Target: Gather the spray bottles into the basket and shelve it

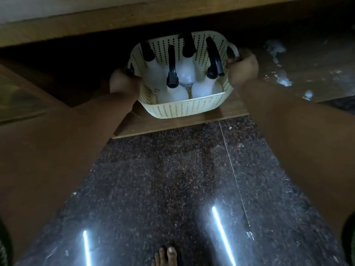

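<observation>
Both hands grip the cream basket [184,107] by its side handles, left hand [124,82] and right hand [243,69]. Four spray bottles [206,89] stand inside; basket sits on the low wooden shelf [163,125].

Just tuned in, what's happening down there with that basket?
A person grips a cream basket at its two sides, left hand and right hand. Four white spray bottles with black heads stand upright inside. The basket sits on a low wooden shelf under an upper board, its far half already in the dark recess, its front wall near the shelf's edge. A bare foot shows on the dark stone floor.
</observation>
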Tool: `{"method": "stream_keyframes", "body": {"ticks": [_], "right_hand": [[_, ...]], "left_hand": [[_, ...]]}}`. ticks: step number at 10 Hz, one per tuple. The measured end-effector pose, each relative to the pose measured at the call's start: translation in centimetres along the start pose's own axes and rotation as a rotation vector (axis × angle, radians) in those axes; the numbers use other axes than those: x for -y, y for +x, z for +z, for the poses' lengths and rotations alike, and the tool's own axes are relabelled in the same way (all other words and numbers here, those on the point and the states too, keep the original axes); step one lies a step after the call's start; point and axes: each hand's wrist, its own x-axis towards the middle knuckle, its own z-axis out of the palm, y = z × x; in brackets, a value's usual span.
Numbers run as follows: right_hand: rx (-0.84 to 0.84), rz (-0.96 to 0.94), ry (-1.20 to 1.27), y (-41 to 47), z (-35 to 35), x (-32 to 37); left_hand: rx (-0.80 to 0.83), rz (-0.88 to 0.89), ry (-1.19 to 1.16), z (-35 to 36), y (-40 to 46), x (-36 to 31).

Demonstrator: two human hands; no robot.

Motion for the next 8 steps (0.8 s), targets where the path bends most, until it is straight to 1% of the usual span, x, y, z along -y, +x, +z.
{"method": "stream_keyframes", "body": {"ticks": [1, 2, 3, 4, 5, 6, 8], "right_hand": [[0.005, 0.015, 0.082, -0.1, 0.1, 0.1], [-0.031, 0.045, 0.163, 0.2, 0.4, 0.5], [-0.062, 0.057, 0.18, 0.9, 1.0, 0.5], [-0.051, 0.068, 0.199, 0.8, 1.3, 0.6], [-0.065, 0.076, 0.204, 0.7, 1.5, 0.7], [-0.066, 0.054, 0.159, 0.4, 1.4, 0.8], [-0.101, -0.15, -0.351, -1.9, 0.9, 0.9]], "left_hand": [[-0.023, 0.013, -0.012, 0.7, 0.6, 0.4], [-0.062, -0.007, 0.058, 1.0, 1.4, 0.2], [-0.019, -0.015, 0.082, 0.9, 2.3, 0.1], [-0.016, -0.017, 0.135, 1.0, 2.4, 0.1], [-0.073, -0.015, 0.081, 1.2, 2.6, 0.1], [-0.057, 0.004, 0.106, 1.3, 2.0, -0.4], [-0.077, 0.069, 0.403, 1.2, -1.0, -2.3]]}}
